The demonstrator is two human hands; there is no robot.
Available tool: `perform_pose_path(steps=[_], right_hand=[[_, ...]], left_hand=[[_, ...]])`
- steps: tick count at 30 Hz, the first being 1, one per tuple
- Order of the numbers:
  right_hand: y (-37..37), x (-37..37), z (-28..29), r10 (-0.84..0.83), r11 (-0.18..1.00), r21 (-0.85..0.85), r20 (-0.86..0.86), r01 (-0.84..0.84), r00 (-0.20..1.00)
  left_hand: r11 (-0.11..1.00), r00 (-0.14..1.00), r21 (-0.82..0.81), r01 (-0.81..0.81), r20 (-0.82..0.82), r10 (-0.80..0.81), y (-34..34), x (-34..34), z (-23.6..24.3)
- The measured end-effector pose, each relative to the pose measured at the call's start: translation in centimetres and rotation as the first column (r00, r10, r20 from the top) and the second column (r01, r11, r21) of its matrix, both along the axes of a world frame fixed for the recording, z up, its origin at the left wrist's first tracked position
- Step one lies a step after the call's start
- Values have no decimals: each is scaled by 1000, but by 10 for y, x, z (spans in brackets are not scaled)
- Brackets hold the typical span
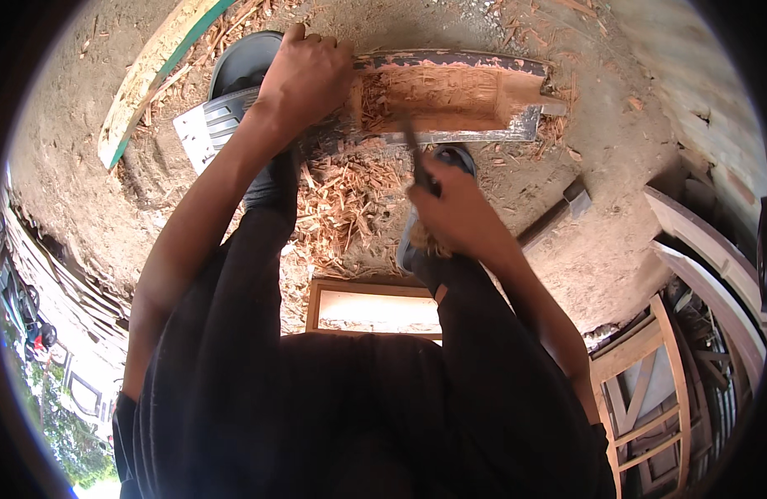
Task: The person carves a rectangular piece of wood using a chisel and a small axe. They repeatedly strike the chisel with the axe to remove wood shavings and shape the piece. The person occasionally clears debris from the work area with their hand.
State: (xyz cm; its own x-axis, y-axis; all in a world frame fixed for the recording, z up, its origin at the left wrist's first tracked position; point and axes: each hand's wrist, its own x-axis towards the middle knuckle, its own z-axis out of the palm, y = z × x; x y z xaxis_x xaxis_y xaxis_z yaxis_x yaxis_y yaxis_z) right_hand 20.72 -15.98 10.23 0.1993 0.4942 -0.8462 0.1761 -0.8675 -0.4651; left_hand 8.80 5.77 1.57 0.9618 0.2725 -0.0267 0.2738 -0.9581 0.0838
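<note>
A hollowed wooden plank (pixel 521 96) with worn dark paint along its edges lies crosswise on the ground near my feet. Inside its reddish recess (pixel 450 90) are loose wood chips. Closed over the plank's left end is my left hand (pixel 309 75), its fingers curled at the far edge. My right hand (pixel 457 212) is closed round a narrow dark tool (pixel 415 150), held above the near edge; motion blurs its end, so the exact kind cannot be told. My left shoe (pixel 246 66) is beside the plank's left end, and my right shoe (pixel 408 237) is near my right hand.
Wood shavings (pixel 346 200) cover the ground between my legs. A curved, green-edged timber (pixel 155 79) lies at the far left. Under me sits a wooden frame (pixel 313 308). To the right are a dark bar (pixel 550 218), curved boards (pixel 708 237) and a wooden chair-like frame (pixel 641 358).
</note>
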Motion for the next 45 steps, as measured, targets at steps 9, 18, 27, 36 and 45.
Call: perform_pose_path(steps=[9,18,27,36,45], right_hand=[[17,-2,8,-63,998,4,-72,63,995],[13,-6,9,-87,993,79,45,84,995],[6,-4,6,-188,980,45,-91,193,978],[4,-4,12,-499,863,-62,-260,501,827],[12,-7,26,-745,647,-216,-386,731,545]], left_hand=[[1000,1000,9,8,-26,-7,3,3,-1],[1000,1000,15,16,-13,-16,2,5,1],[1000,1000,3,3,9,-3,3,2,0],[1000,1000,0,9,24,-9,3,2,1],[1000,999,-19,4,42,-3,4,-1,0]])
